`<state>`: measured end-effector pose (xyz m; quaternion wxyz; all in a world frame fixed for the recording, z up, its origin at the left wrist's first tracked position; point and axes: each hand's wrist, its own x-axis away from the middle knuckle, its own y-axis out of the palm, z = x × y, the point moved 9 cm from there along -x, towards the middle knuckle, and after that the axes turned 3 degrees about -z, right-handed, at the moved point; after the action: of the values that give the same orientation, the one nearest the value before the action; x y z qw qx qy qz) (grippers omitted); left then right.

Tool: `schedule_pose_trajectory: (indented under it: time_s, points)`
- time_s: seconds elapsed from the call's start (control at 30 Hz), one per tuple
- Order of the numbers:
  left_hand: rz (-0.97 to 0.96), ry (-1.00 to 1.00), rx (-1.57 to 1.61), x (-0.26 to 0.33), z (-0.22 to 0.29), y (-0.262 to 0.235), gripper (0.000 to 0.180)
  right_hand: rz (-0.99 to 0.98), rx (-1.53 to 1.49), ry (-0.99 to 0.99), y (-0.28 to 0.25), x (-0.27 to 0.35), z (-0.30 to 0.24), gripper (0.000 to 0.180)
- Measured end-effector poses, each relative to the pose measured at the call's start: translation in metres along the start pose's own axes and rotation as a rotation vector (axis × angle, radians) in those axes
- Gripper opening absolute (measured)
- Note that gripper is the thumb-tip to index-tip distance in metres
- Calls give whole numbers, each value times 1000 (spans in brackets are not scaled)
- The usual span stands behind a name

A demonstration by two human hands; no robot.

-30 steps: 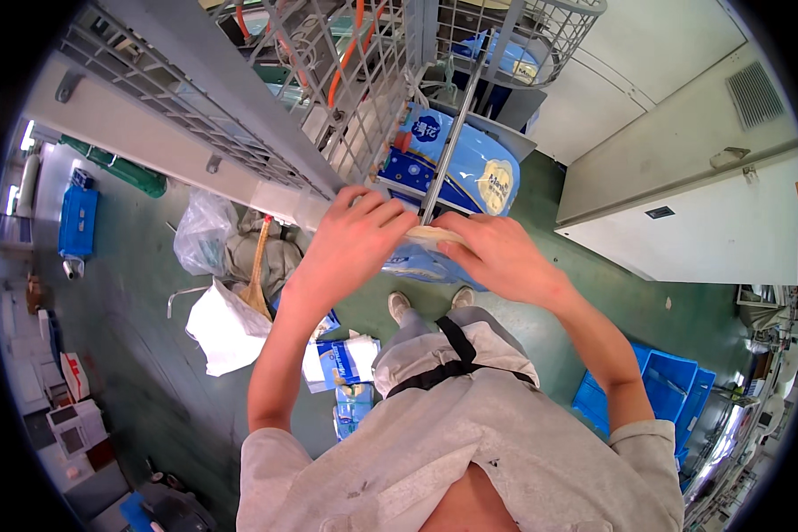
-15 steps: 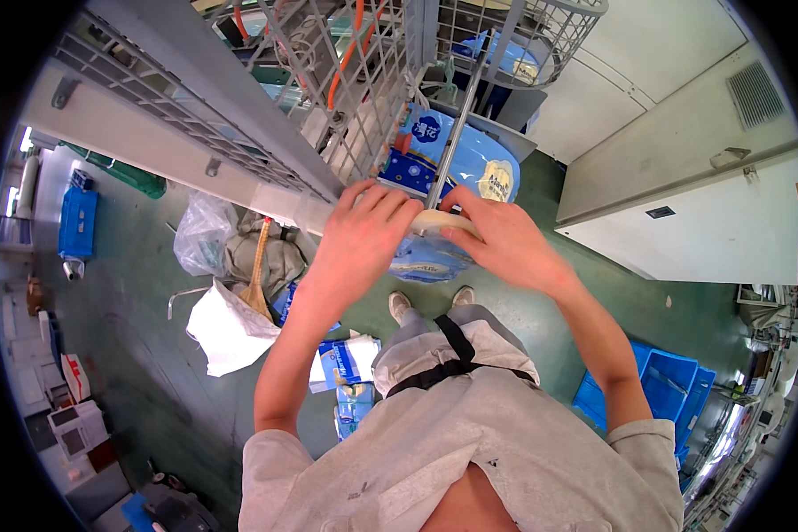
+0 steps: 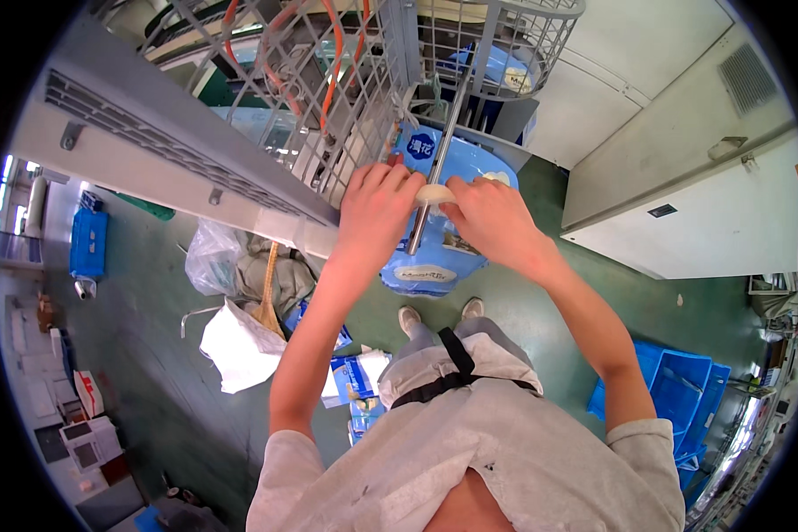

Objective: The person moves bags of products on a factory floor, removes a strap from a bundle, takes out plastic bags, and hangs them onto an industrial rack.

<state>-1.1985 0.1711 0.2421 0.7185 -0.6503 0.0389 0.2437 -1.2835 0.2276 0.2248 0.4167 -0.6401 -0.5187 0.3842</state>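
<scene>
Between both hands is a cream-coloured round disc (image 3: 433, 194), set around a shiny metal rod (image 3: 453, 120). My left hand (image 3: 381, 206) closes on its left edge and my right hand (image 3: 488, 213) on its right edge; the fingertips are partly hidden. The rod's near end sticks out past the disc toward me. Blue printed plastic film (image 3: 430, 269) hangs under the rod and spreads out behind it; part of it lies behind my hands.
A grey wire-mesh guard (image 3: 363, 97) stands ahead on the left, a wire basket (image 3: 541, 40) beyond the rod. At right is a white cabinet (image 3: 674, 217). Blue crates (image 3: 674, 381), a white sack (image 3: 244, 341), a brush (image 3: 268, 297) and blue packages (image 3: 355, 377) are on the green floor.
The disc and both hands have moved up and away from me along the rod. The rod's end, hidden at the disc before, now shows on the near side.
</scene>
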Motion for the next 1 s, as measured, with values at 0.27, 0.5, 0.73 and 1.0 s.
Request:
schedule_pose_trajectory:
  time_s: [0.27, 0.5, 0.73, 1.0]
  points:
    - [0, 40, -108, -57, -14, 16, 30, -33, -43, 66, -1, -44, 54, 23]
    - [-24, 63, -245, -104, -28, 33, 35, -45, -74, 96, -11, -78, 91, 27]
    - [-44, -24, -201, -84, -21, 32, 43, 166, -76, -138, -15, -61, 100, 22]
    - [-65, -179, -63, -54, -29, 29, 52, -35, -36, -156, -15, -53, 74, 22]
